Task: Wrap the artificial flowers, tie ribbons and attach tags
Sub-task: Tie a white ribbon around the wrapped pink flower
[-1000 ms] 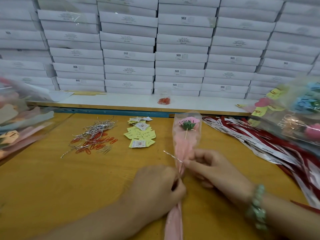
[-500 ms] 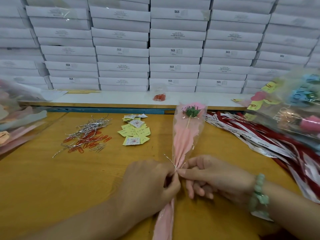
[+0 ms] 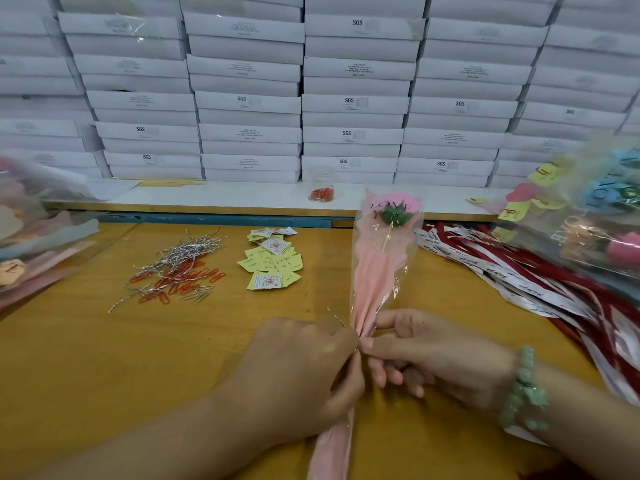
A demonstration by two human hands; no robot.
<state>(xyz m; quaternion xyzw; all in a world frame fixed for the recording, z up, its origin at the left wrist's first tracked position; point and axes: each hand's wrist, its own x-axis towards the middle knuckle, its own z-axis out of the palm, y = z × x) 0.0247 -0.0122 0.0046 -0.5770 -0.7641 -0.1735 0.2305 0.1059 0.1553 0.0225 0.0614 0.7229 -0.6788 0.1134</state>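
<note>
A pink artificial rose in a clear cone wrapper with pink paper (image 3: pixel 377 271) lies lengthwise on the yellow table (image 3: pixel 86 358), bloom pointing away from me. My left hand (image 3: pixel 304 368) grips the gathered neck of the wrapper. My right hand (image 3: pixel 429 355) pinches a silver twist tie (image 3: pixel 335 317) at that same neck, thumb and forefinger meeting my left fingers. One end of the tie sticks up to the left. The wrapper's tail runs off the bottom edge.
Silver twist ties and red paper clips (image 3: pixel 176 271) lie at the left, yellow tags (image 3: pixel 272 263) in the middle, red and white ribbons (image 3: pixel 540 282) at the right. Wrapped flowers pile at the right edge (image 3: pixel 595 216) and left edge (image 3: pixel 31 237). White boxes (image 3: pixel 349 105) stack behind.
The wrapped rose has slid farther from me and stands a little straighter. Both hands have closed in on its neck, and the free end of the tie has grown shorter.
</note>
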